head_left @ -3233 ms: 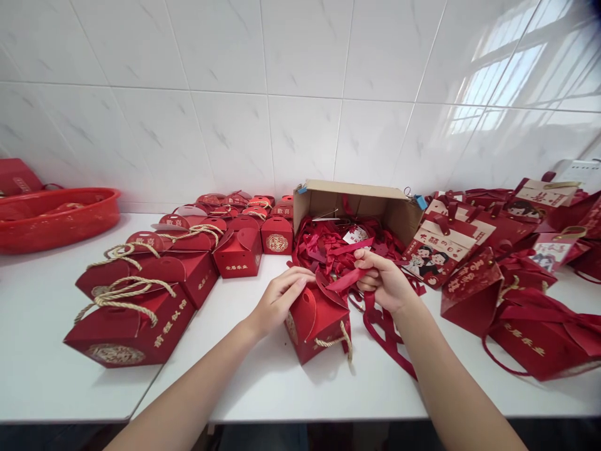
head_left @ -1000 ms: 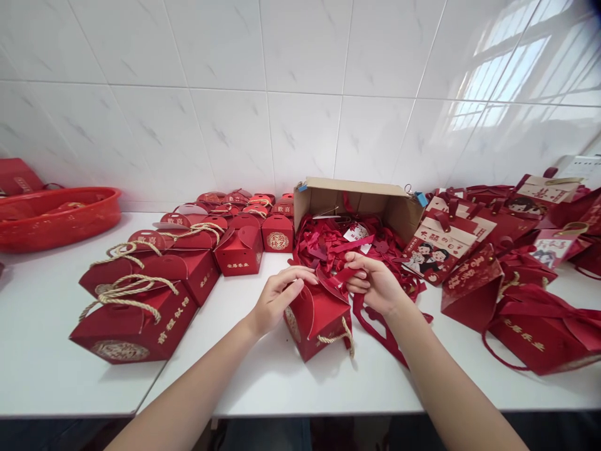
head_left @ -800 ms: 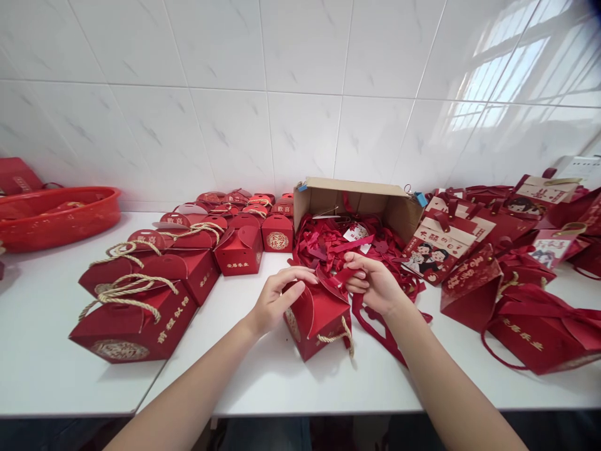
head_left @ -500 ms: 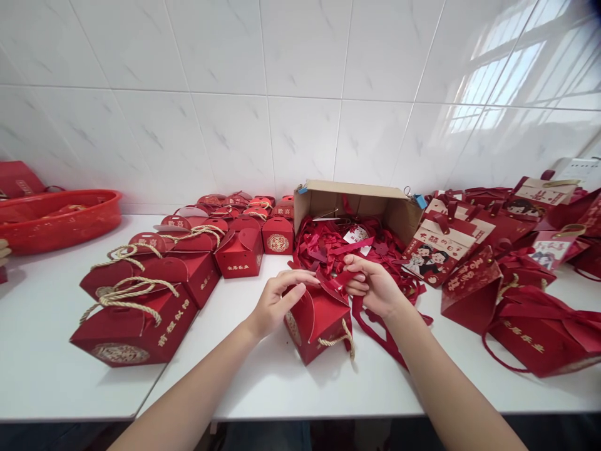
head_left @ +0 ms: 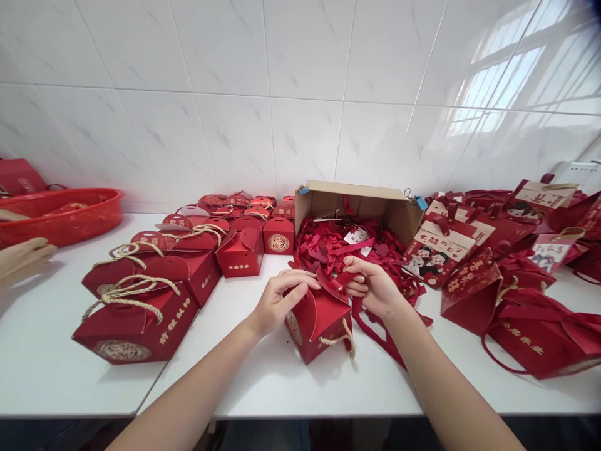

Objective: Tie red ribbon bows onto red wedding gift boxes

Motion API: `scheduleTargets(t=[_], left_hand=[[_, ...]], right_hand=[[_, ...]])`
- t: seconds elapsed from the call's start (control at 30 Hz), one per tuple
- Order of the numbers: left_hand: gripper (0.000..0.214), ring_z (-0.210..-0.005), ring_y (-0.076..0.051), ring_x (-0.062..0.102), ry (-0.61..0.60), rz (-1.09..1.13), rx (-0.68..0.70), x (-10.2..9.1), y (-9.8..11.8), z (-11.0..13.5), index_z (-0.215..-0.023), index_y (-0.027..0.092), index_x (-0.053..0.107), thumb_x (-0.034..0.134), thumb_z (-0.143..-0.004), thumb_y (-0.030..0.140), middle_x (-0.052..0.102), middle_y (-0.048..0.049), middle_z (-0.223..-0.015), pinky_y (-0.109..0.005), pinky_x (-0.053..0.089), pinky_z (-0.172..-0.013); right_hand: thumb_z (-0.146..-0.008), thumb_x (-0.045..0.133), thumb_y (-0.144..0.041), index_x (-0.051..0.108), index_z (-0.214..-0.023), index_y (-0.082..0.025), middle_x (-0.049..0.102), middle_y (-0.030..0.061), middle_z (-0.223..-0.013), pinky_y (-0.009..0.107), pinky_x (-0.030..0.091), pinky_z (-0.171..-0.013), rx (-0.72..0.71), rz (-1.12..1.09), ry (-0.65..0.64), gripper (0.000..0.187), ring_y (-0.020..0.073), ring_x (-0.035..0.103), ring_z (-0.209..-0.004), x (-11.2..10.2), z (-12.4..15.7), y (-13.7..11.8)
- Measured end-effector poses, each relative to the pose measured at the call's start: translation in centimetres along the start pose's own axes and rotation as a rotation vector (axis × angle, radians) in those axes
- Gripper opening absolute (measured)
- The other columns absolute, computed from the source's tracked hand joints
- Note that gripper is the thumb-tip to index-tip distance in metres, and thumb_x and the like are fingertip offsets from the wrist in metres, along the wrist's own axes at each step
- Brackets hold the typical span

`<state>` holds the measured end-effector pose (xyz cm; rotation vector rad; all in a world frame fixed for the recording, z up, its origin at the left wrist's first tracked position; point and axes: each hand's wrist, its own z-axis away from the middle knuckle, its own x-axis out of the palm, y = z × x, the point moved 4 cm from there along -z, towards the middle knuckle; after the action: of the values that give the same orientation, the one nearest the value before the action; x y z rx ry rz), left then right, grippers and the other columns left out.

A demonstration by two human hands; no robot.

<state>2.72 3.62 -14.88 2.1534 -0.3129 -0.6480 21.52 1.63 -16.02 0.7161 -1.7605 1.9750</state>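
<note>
A red gift box (head_left: 322, 322) with a gold round print and a cream rope handle (head_left: 335, 341) stands on the white table, its top flaps folded together. My left hand (head_left: 280, 300) is closed on the box's upper left edge, thumb and fingers at the curved flaps. With bent fingers my right hand (head_left: 373, 287) pinches a red ribbon (head_left: 357, 307) above the box's right side; part of it trails down beside the box. Just behind lies a tangle of red ribbons (head_left: 323, 241), spilling from a cardboard box (head_left: 354, 188) tipped on its side.
Rope-handled red boxes (head_left: 181, 326) stand in rows on the left. Red and cream printed bags (head_left: 434, 247) and a ribboned box (head_left: 539, 338) crowd the right. At far left, another person's hands (head_left: 30, 260) are by a red plastic basin (head_left: 89, 219). A tiled wall rises behind.
The other person's hands have come further into view at the left, by the basin. My hands, the box and the ribbon hold nearly the same positions.
</note>
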Motion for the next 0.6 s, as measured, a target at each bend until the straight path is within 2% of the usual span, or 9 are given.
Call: scheduleTargets(t=[0.13, 0.27, 0.43, 0.6], left_hand=[[0.031, -0.099, -0.024, 0.062, 0.021, 0.015, 0.033, 0.01, 0.09, -0.08, -0.086, 0.018, 0.072, 0.051, -0.090, 0.040, 0.072, -0.0097, -0.094, -0.038, 0.041, -0.094], [0.029, -0.098, -0.024, 0.062, 0.036, 0.062, 0.015, -0.05, -0.03, 0.05, -0.091, 0.018, 0.069, 0.053, -0.088, 0.042, 0.071, -0.0095, -0.096, -0.038, 0.043, -0.091], [0.033, -0.098, -0.024, 0.062, 0.029, 0.053, -0.004, -0.03, -0.09, 0.08, -0.096, 0.019, 0.070, 0.049, -0.090, 0.044, 0.071, -0.0097, -0.099, -0.038, 0.042, -0.092], [0.036, -0.100, -0.025, 0.060, 0.018, 0.047, 0.016, -0.12, 0.10, 0.00, -0.092, 0.019, 0.072, 0.046, -0.092, 0.043, 0.070, -0.0095, -0.100, -0.039, 0.040, -0.095]], right_hand=[[-0.060, 0.063, -0.010, 0.049, -0.071, -0.018, 0.028, -0.0130, -0.044, 0.017, 0.011, -0.036, 0.003, 0.000, 0.008, 0.019, 0.0010, 0.018, -0.035, 0.02, 0.04, 0.11], [-0.060, 0.063, -0.009, 0.050, -0.071, -0.018, 0.029, -0.0128, -0.044, 0.017, 0.011, -0.036, 0.001, 0.002, 0.016, 0.019, 0.0010, 0.017, -0.035, -0.02, 0.07, 0.17], [-0.060, 0.062, -0.010, 0.051, -0.072, -0.018, 0.029, -0.0126, -0.044, 0.017, 0.010, -0.036, -0.002, 0.008, 0.021, 0.018, 0.0012, 0.018, -0.035, -0.13, -0.07, 0.21], [-0.060, 0.063, -0.010, 0.050, -0.072, -0.018, 0.029, -0.0126, -0.044, 0.017, 0.010, -0.037, 0.001, 0.010, 0.023, 0.019, 0.0011, 0.018, -0.035, -0.18, -0.10, 0.23]])
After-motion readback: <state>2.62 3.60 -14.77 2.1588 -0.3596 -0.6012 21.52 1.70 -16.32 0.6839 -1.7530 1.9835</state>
